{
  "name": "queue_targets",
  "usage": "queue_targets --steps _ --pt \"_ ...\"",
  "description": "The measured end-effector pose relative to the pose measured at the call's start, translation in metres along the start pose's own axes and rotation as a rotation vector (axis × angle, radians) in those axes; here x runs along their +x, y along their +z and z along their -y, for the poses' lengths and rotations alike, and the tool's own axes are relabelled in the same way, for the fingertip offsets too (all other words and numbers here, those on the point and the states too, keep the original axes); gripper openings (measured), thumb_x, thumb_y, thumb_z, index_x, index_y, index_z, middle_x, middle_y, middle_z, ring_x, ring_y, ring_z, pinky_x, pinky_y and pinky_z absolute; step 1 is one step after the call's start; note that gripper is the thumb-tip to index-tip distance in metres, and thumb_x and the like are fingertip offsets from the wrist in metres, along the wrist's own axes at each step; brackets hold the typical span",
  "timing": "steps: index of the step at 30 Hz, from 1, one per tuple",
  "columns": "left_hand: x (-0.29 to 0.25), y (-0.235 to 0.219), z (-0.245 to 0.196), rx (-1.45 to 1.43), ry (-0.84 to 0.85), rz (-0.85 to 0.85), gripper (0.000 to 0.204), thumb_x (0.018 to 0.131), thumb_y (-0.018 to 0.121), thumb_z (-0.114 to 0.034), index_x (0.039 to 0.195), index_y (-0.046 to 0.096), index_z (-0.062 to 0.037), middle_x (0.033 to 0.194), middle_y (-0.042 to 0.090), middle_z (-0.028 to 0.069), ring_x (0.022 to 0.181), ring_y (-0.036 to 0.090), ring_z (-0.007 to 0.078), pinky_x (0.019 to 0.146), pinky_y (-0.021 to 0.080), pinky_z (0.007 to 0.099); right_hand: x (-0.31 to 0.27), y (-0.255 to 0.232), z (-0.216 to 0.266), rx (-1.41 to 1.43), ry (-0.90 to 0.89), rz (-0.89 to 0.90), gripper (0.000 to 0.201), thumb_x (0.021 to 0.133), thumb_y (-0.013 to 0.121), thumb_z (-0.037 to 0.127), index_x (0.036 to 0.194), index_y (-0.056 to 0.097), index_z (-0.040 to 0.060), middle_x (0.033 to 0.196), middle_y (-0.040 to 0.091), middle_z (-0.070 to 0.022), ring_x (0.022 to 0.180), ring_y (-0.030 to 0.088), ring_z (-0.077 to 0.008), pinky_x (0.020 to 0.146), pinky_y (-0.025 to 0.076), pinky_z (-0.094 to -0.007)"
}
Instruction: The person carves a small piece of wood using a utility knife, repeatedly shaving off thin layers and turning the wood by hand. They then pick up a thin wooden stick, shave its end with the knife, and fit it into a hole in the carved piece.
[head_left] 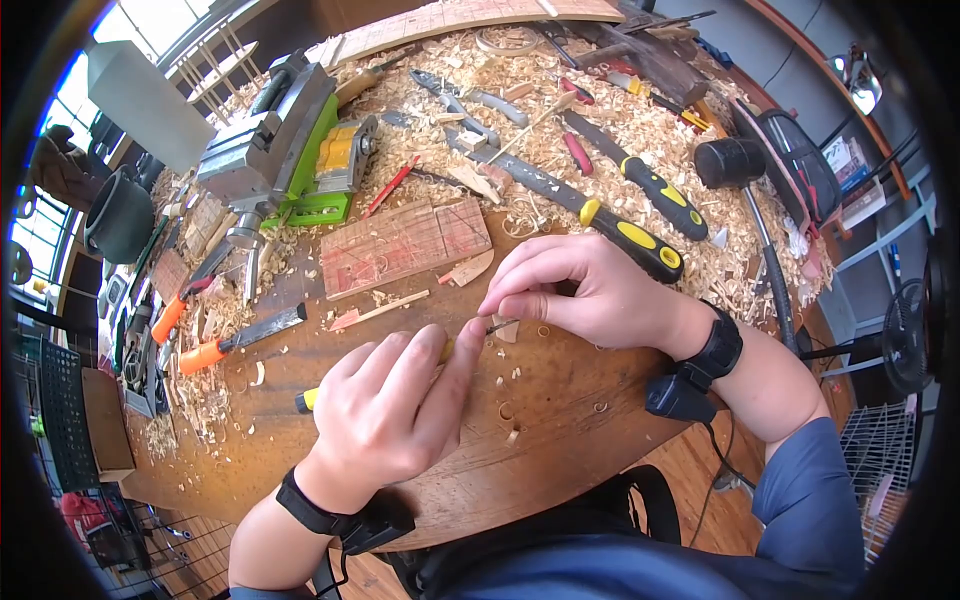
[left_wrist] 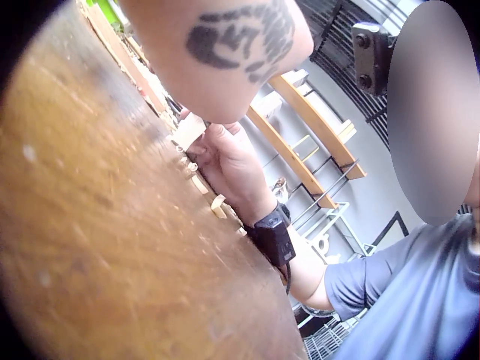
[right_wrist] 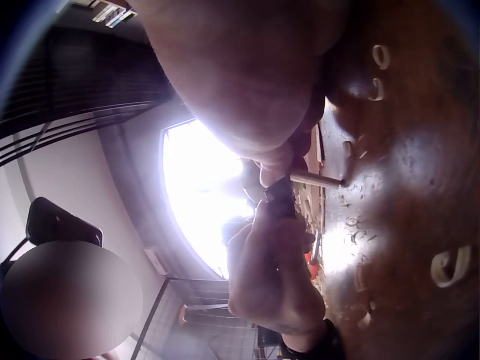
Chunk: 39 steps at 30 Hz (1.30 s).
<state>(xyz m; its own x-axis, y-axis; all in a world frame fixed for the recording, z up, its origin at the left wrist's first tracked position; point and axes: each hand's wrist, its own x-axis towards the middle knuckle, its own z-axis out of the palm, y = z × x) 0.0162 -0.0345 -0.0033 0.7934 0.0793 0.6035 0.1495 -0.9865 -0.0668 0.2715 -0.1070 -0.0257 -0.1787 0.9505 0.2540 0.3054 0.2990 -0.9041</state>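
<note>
My left hand (head_left: 395,405) grips a tool with a yellow-and-black handle (head_left: 308,401), its butt end showing beyond the palm. Most of the tool is hidden by the fingers; a short dark tip (head_left: 497,326) shows past the thumb. My right hand (head_left: 600,295) faces it, thumb and fingers together, pinching a small pale piece of wood (head_left: 508,331) at the tool's tip. Seen from the left wrist, that wood piece (left_wrist: 189,132) juts from the right fingertips. Both hands meet just above the workbench (head_left: 520,440), fingertips nearly touching.
A marked wooden board (head_left: 405,248) lies beyond the hands, beside a thin stick (head_left: 380,310). Left stand a metal vise (head_left: 255,150) and an orange-handled chisel (head_left: 245,338). Yellow-and-black rasps (head_left: 630,235) and a black mallet (head_left: 730,162) lie among wood shavings (head_left: 640,120).
</note>
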Motion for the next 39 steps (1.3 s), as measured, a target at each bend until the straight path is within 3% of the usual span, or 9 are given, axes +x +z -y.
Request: queue_targets --steps 16,18,22,24,28,31,34,36,39 --pt "-0.001 -0.001 -0.001 -0.013 0.005 0.018 0.051 0.069 0.076 -0.001 0.12 0.082 -0.0001 0.094 0.068 0.0103 0.068 0.067 0.0213 0.056 0.052 0.0333 -0.001 0.002 -0.002 0.021 -0.036 -0.014 0.012 0.1 0.08 0.009 0.11 0.084 0.0051 0.108 0.078 -0.006 0.095 0.072 -0.0148 0.083 0.058 -0.0299" --pt "-0.001 -0.001 -0.001 -0.046 -0.004 0.042 0.051 0.069 0.076 -0.001 0.119 0.082 0.0 0.094 0.067 0.0105 0.067 0.066 0.0211 0.056 0.052 0.0331 -0.001 0.001 0.004 0.029 0.061 0.009 0.012 0.1 0.08 0.01 0.11 0.084 0.005 0.108 0.077 -0.0053 0.094 0.072 -0.0138 0.083 0.057 -0.0295" --pt "-0.001 0.0 -0.002 -0.038 0.001 0.042 0.051 0.068 0.075 -0.001 0.118 0.082 0.0006 0.093 0.067 0.0101 0.066 0.065 0.0203 0.055 0.052 0.0329 -0.002 0.002 0.006 0.014 0.087 0.014 0.012 0.1 0.08 0.01 0.11 0.084 0.0049 0.108 0.077 -0.005 0.094 0.072 -0.0131 0.084 0.057 -0.0287" --pt "0.0 0.005 -0.002 -0.048 0.011 0.02 0.016 0.084 0.082 -0.003 0.1 0.082 -0.0017 0.085 0.063 0.0034 0.06 0.057 0.0132 0.048 0.043 0.0295 -0.002 0.004 0.0 0.016 0.022 0.004 0.012 0.101 0.08 0.01 0.111 0.084 0.005 0.109 0.077 -0.0053 0.094 0.072 -0.0127 0.084 0.057 -0.0289" --pt "-0.002 0.004 -0.003 -0.061 0.011 0.075 0.018 0.083 0.082 -0.005 0.101 0.082 -0.0026 0.083 0.06 0.0022 0.059 0.057 0.013 0.047 0.042 0.03 -0.003 0.004 0.002 0.058 0.049 0.007 0.012 0.101 0.079 0.01 0.111 0.084 0.0051 0.108 0.077 -0.0056 0.094 0.073 -0.0138 0.084 0.058 -0.0298" --pt "-0.004 0.005 -0.003 -0.05 0.038 0.091 0.02 0.083 0.083 -0.006 0.102 0.083 -0.0033 0.082 0.059 0.002 0.059 0.057 0.0131 0.047 0.042 0.0299 -0.002 0.006 -0.003 0.0 -0.041 -0.015 0.012 0.101 0.079 0.01 0.111 0.084 0.005 0.108 0.077 -0.006 0.095 0.073 -0.0147 0.085 0.058 -0.0308" --pt "-0.003 0.005 -0.002 -0.052 0.038 0.09 0.02 0.082 0.082 -0.005 0.102 0.083 -0.0038 0.084 0.062 0.002 0.06 0.058 0.0129 0.048 0.042 0.0297 -0.001 0.006 -0.004 0.007 -0.051 -0.046 0.017 0.101 0.08 0.021 0.109 0.085 0.0062 0.107 0.08 -0.008 0.093 0.072 -0.0159 0.077 0.055 -0.0292" --pt "-0.003 0.003 -0.002 -0.061 0.0 0.02 0.021 0.082 0.081 -0.003 0.103 0.083 -0.0033 0.087 0.064 0.0025 0.061 0.06 0.0129 0.048 0.043 0.0297 -0.002 0.004 0.001 -0.01 0.011 0.003 0.012 0.101 0.078 0.008 0.111 0.083 0.0044 0.109 0.077 -0.0069 0.097 0.074 -0.016 0.087 0.059 -0.0311" --pt "-0.001 0.003 0.001 -0.02 0.006 -0.04 0.021 0.081 0.081 -0.002 0.103 0.083 -0.0025 0.089 0.065 0.004 0.062 0.06 0.0135 0.048 0.043 0.0298 -0.001 0.004 0.002 0.008 0.028 0.004 0.012 0.1 0.078 0.007 0.111 0.083 0.0042 0.109 0.077 -0.0072 0.098 0.074 -0.017 0.087 0.059 -0.0312"
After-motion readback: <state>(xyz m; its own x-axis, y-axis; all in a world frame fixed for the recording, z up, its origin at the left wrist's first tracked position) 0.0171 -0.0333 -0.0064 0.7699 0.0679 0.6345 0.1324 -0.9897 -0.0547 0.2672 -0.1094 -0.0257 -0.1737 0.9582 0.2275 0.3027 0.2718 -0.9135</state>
